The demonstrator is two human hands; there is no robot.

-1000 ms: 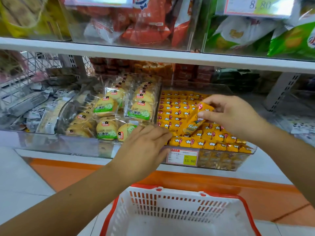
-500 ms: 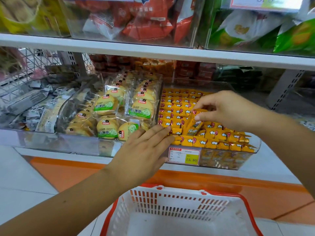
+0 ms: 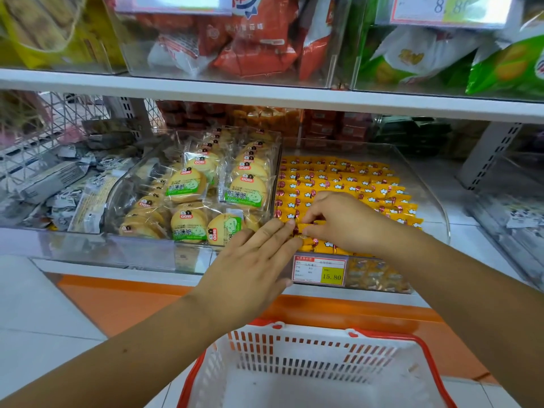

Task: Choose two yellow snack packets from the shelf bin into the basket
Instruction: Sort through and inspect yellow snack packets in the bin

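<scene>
Left hand [image 3: 259, 260] lay flat, fingers straight, pressing on the front row of packets [image 3: 353, 184], probably steadying the pile so only one came away. Right hand [image 3: 344, 222], just beside it, curled its fingertips round one packet [image 3: 310, 223], pinching it low in the bin [image 3: 429, 201]. No packet showed in the basket [image 3: 382, 338] below; both picks looked yet to land.

The shelf bin [image 3: 379, 275] with the snack packets [image 3: 347, 181] sits on the lower shelf, with a bin of round biscuit packs [image 3: 188, 188] right beside it on the left. A price tag [image 3: 319, 270] is on its front wall. The basket [image 3: 309, 354] is below in front, and the left hand [image 3: 253, 260] and right hand [image 3: 344, 222] meet over the bin's front-left corner.
</scene>
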